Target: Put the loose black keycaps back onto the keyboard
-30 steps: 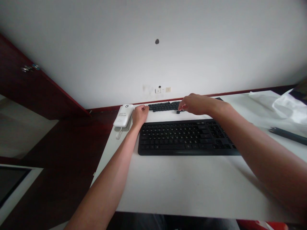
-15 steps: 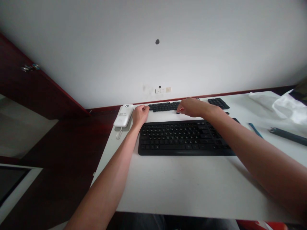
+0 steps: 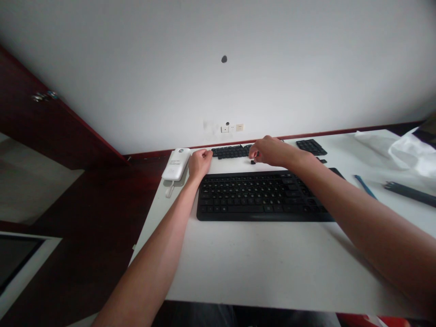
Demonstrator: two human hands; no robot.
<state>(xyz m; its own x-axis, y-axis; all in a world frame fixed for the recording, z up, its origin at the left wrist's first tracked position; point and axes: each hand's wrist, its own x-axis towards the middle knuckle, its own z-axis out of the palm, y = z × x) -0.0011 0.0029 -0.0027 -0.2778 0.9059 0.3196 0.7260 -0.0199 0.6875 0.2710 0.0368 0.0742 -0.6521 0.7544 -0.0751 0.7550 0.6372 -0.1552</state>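
My left hand (image 3: 200, 163) rests on the white desk with curled fingers, at the left end of rows of loose black keycaps (image 3: 231, 152). Whatever its fingertips hold, if anything, is hidden. Over the right part of these rows, my right hand (image 3: 267, 151) bends down with its fingers drawn together; their tips are partly hidden. A single black keycap (image 3: 252, 162) lies on the desk just below those fingertips. Nearer to me is a black keyboard (image 3: 245, 195) with its keys in place, its right end partly covered by my right forearm.
A white power bank (image 3: 176, 164) with a short cable sits left of my left hand. Further right are a block of keycaps (image 3: 310, 146), a blue stick-like tool (image 3: 365, 187), a dark long object (image 3: 410, 193) and a white plastic bag (image 3: 413, 152). The wall stands behind the desk.
My right hand has shifted slightly left and up toward the keycap rows. The single keycap now shows more clearly below its fingertips. My left hand stays in place.
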